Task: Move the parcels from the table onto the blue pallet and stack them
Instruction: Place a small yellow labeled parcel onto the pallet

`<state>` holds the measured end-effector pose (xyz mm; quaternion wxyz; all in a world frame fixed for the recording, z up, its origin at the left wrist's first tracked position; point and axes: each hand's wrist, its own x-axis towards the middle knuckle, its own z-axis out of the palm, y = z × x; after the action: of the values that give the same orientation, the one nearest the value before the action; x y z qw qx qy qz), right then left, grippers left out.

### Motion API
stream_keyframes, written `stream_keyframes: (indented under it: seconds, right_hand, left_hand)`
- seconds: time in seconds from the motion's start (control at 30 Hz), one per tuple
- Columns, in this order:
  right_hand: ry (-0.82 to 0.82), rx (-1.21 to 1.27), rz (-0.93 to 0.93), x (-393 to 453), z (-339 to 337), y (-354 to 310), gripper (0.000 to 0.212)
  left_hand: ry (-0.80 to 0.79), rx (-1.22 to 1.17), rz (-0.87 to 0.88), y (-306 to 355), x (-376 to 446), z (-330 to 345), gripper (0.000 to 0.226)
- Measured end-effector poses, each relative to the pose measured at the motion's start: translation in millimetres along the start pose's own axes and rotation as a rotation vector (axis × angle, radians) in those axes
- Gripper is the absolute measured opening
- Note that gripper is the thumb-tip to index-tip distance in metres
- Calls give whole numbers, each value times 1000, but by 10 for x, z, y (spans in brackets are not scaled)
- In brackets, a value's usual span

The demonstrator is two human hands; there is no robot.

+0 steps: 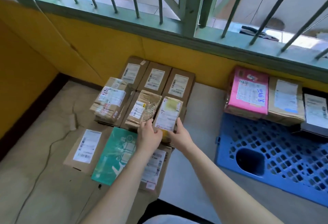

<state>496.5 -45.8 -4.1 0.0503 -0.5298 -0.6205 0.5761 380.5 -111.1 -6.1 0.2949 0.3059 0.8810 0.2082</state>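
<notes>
I see about nine taped brown parcels and one teal parcel lying flat in rows on the bench, labels up; on the blue pallet a pink parcel sits beside a brown one

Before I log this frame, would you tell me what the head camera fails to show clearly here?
- Printed shipping labels, e.g. on the small brown cardboard parcel held by the left hand and right hand: too small and blurred to read.
- Brown parcel under the forearms: largely covered by the left arm.
- Dark parcel with white label on the blue plastic pallet: cut by the right edge.
- The table beneath the parcels: hidden by them.
</notes>
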Motion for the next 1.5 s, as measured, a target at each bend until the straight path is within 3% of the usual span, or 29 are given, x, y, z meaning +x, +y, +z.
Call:
stream_keyframes:
  seconds: [0.13,0.33,0.43,0.6,0.83,1.03,1.27,1.5]
  right_hand:
    - [48,80,10,-55,-147,-23,60]
    - [208,218,-131,-435,-712,-46,46]
    - [351,282,-232,-752,-1174,-40,51]
    - [540,337,-300,-1218,-2036,169,69]
    - [595,479,-293,-1661,-3285,1225,72]
    - [470,514,-182,-1737,-4338,2240,64]
    - [515,455,-98,-1386,-5187,2811,63]
    - [452,292,-97,-940,-5408,2866,65]
  left_hand:
    - [-128,-112,22,136,46,-83,58]
    - [-15,-258,228,715,-255,-83,29]
    - [-29,-471,370,1217,-475,42,28]
    - [-263,-639,538,2073,-911,505,48]
    - [-496,-603,592,3073,-1650,1660,55]
    - [-542,-519,489,3746,-2094,2804,52]
    - [-401,-199,651,4419,-2071,3516,54]
    - [-387,-102,573,4522,-1833,3741,44]
